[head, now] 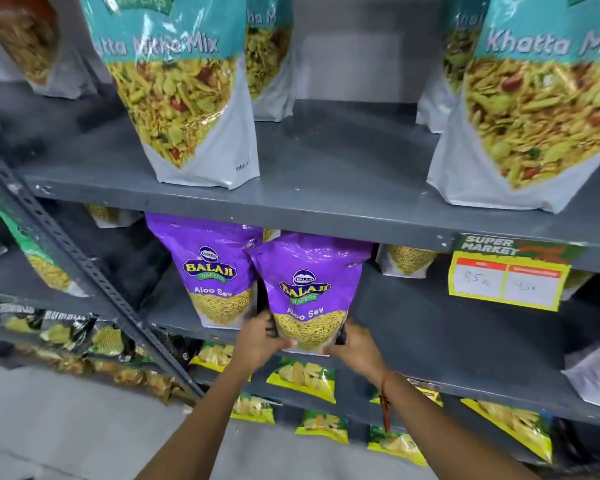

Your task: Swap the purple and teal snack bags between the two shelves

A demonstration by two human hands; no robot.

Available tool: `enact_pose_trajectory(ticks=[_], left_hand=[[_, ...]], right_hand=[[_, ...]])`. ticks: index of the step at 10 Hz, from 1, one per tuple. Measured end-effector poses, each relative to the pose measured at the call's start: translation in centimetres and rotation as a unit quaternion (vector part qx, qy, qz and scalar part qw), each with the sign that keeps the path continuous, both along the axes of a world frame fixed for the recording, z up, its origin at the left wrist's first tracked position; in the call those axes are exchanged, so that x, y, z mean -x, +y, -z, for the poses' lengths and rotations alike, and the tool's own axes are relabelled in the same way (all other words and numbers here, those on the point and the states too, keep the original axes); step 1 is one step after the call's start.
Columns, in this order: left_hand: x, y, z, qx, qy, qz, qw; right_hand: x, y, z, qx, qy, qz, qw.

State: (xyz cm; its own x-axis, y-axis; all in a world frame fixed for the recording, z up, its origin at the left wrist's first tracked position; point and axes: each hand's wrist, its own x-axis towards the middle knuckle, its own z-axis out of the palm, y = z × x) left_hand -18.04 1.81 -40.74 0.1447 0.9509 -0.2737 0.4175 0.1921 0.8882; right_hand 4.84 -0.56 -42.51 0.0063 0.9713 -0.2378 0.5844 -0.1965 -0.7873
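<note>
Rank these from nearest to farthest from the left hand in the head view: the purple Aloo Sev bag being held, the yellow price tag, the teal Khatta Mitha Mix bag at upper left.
1. Held purple Aloo Sev bag: in the left hand, lower shelf.
2. Teal Khatta Mitha Mix bag: upper shelf, above and left.
3. Yellow price tag: on the shelf edge, far right.

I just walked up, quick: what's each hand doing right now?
Left hand: closed on the lower left of the front purple bag.
Right hand: closed on the same bag's lower right.
</note>
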Motion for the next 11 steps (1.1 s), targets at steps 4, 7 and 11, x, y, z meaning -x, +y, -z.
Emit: enact_pose_trajectory(ticks=[4,7,11], left_hand=[[-10.4,-3.0,-2.4,-0.057,0.053,0.061,0.995],[-16.1,-3.0,-0.6,-0.058,0.065,0.069,0.994],[-15.2,-4.8,-1.2,-0.080,0.013,0.027,0.996]], right_hand=[[-9.9,-5.1,-2.6,0.014,-0.055,0.064,0.996],[-15.6,-5.0,-1.7,0.051,-0.045,0.065,0.996],[-16.2,-6.7,2.0,-0.043,0.046,0.127,0.990]])
